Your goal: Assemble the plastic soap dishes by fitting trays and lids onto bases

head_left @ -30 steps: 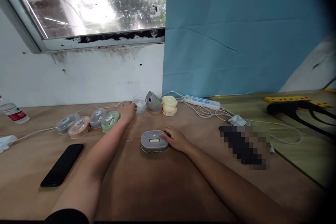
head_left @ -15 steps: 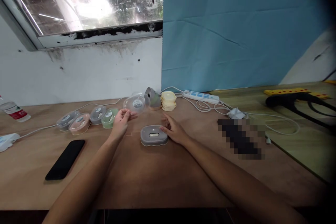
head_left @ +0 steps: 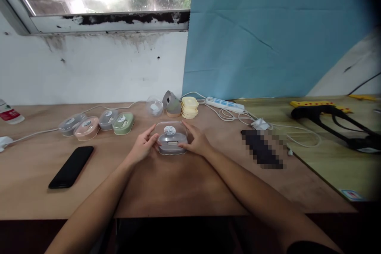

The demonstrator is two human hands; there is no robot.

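Observation:
A clear plastic cover (head_left: 162, 127) with a round label is held between my two hands at the middle of the table. My left hand (head_left: 143, 145) grips its left side, and my right hand (head_left: 197, 141) has thumb and fingers on its right side. Below and in front of the label, a grey oval box (head_left: 172, 149) with a slot in its top stands on the table. The cover looks tilted over this box; I cannot tell how far it is seated.
Left are covered boxes: pink (head_left: 86, 129), green (head_left: 124, 124) and two grey. A black phone (head_left: 71, 167) lies nearer. Behind stand another clear cover (head_left: 154, 107), grey pieces (head_left: 172, 103) and stacked pale yellow boxes (head_left: 189, 108). A power strip (head_left: 225, 105) with cables lies right.
My left hand has brought a clear cover from the back to the grey box. My right hand has moved from the box's side onto the cover. The view has tilted down.

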